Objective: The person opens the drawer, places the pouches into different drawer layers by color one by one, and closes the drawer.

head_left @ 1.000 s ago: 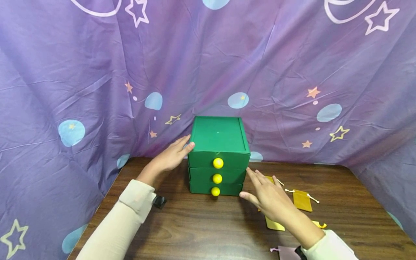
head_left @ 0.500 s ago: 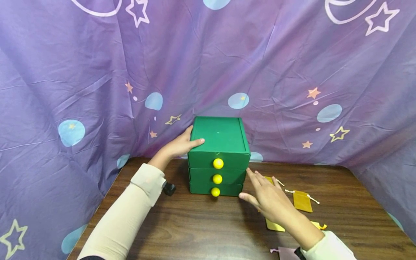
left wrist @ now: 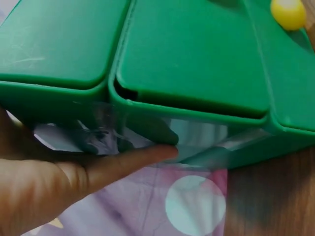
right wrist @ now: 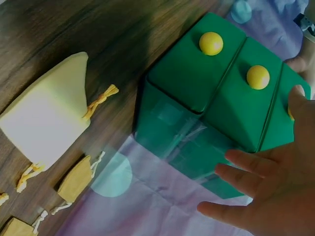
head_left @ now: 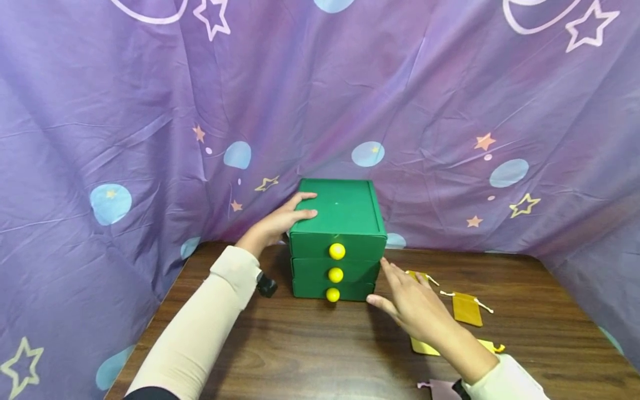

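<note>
A green box of three stacked drawers (head_left: 340, 208) stands toward the back of the table, each front with a round yellow knob (head_left: 337, 251). All the drawers are pushed in. My left hand (head_left: 277, 225) rests on the box's upper left edge, thumb and a finger lying over the top. In the left wrist view, a straight finger (left wrist: 133, 162) lies along the side, by clear tape (left wrist: 197, 137). My right hand (head_left: 417, 308) is at the right side, fingers extended and spread, fingertips right by the box's wall. It holds nothing.
Right of the box lie a mustard drawstring pouch (head_left: 467, 309), another partly behind my right hand, and a larger pale yellow pouch (right wrist: 49, 108). A lilac pouch (head_left: 442, 390) is near the front edge. A purple cloth (head_left: 425, 139) with stars hangs behind the table.
My left hand has moved up from the box's left side onto its top edge, its thumb and then a finger coming over the top. My right hand and the box stay in place.
</note>
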